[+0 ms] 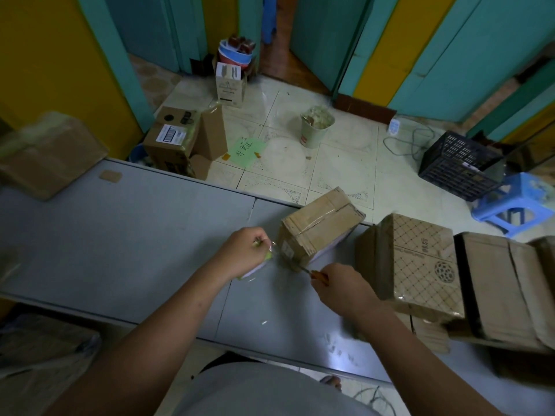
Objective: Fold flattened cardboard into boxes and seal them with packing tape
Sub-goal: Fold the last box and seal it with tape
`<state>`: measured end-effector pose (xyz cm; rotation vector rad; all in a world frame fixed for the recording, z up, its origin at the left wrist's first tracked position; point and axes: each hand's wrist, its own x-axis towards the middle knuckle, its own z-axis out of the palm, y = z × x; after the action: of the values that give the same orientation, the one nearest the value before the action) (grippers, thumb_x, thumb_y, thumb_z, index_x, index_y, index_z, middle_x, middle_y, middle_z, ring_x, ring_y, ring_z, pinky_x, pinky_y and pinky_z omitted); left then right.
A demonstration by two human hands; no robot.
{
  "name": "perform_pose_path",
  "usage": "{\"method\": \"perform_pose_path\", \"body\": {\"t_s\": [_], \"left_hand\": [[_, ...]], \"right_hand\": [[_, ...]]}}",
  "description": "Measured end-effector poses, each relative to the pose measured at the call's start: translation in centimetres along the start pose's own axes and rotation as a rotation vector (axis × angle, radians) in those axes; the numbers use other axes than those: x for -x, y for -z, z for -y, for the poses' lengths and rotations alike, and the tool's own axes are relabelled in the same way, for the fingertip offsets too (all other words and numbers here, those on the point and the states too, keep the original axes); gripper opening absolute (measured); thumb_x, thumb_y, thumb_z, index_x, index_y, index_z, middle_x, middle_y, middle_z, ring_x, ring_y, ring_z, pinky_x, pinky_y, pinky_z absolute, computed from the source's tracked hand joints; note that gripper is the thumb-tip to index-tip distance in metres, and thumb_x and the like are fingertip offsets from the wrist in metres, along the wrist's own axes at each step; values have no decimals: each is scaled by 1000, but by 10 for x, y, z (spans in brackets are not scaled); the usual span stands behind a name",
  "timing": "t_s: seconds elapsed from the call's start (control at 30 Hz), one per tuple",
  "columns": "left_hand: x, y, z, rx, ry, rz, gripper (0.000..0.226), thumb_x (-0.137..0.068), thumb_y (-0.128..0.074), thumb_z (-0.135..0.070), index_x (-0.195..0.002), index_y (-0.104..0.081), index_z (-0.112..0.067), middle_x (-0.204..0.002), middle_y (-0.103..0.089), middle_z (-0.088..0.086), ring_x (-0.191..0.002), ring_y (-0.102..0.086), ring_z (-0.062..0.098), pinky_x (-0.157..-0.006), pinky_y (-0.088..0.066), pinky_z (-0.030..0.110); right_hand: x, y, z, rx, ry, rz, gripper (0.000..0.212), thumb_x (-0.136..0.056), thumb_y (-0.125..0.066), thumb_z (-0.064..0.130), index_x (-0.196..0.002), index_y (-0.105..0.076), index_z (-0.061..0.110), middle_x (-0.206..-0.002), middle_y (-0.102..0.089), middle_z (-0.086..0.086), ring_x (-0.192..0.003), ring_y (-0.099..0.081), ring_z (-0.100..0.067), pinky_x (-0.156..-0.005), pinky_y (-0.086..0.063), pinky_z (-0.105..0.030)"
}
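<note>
- A room with teal and yellow walls and a pale tiled floor; a grey table [135, 223] runs across the near side, and the person stands at it.
- A taped cardboard box [321, 223] sits tilted near the table's far edge, one corner turned toward the hands.
- The left hand [243, 253] has its fingers curled round a tape roll [262, 264] with a green core, held just beside the box's near corner; a clear strip seems to run from the roll to the box, though blur hides the detail.
- The right hand [339, 288] grips an orange-handled cutter [318, 274], whose tip points at that same corner.
- To the right stands a patterned box [420, 262], and next to it lies a stack of flattened cardboard [498, 289].
- A wrapped cardboard bundle [51, 154] rests at the table's far left.
- On the floor are an open brown carton [171, 139], a green paper sheet [246, 151], a pale bucket [315, 127], a black crate [459, 163] and a blue stool [516, 202].
</note>
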<state>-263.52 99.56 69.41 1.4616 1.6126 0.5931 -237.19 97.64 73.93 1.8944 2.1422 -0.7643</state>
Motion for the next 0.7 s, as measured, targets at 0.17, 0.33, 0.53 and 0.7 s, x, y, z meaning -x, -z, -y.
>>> {"method": "perform_pose_path", "body": {"t_s": [0.17, 0.33, 0.53, 0.7], "left_hand": [[7, 0, 13, -83, -63, 12, 16, -96, -67, -30, -88, -64, -43, -93, -72, -20, -91, -67, 2, -80, -56, 32], [16, -10, 19, -140, -98, 17, 9, -96, -71, -35, -94, -63, -38, -89, -71, -13, -84, -66, 11, -78, -57, 39], [28, -22, 26, -310, -272, 107, 30, -95, -79, -32, -124, -73, -25, -118, -65, -3, -120, -59, 19, -101, -49, 34], [41, -42, 35, -683, -322, 249, 42, -102, -63, -33, -144, -59, -34, -137, -55, -1, -132, -52, 30, -110, -42, 38]], "right_hand": [[18, -27, -16, 47, 79, -56, 26, -103, -54, 53, -108, -64, 29, -92, -66, 5, -78, -66, -14, -74, -57, -30], [28, -66, -25, 75, 86, 30, 33, -100, -59, 51, -125, -57, 31, -117, -56, 2, -104, -65, -20, -83, -52, -32], [25, -79, -30, 112, 98, 50, 34, -97, -62, 48, -126, -60, 29, -129, -57, 1, -123, -53, -22, -95, -45, -31], [22, -36, -10, -162, 235, -319, 7, -95, -68, 31, -100, -73, 30, -97, -64, 7, -90, -64, -16, -77, -52, -35]]}}
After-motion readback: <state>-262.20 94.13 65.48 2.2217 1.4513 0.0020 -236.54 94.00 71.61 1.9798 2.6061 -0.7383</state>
